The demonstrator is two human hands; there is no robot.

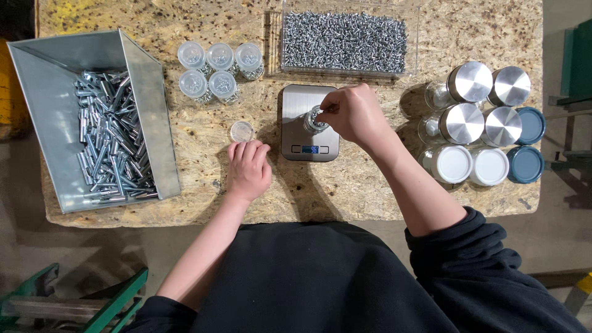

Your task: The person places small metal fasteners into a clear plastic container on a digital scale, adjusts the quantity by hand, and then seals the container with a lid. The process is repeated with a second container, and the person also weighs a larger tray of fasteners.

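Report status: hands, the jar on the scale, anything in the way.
Right hand fingers over small jar on scale. Left hand resting on table, beside loose lid. Nothing in the way.

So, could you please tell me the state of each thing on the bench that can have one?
Kitchen scale: switched on, display lit.
Small jar on scale: open, holding screws.
Loose lid: off, lying flat.
Five small jars: lidded.
Clear tray: full of screws.
Metal bin: partly filled.
Right hand: pinched over the jar.
Left hand: resting, empty.
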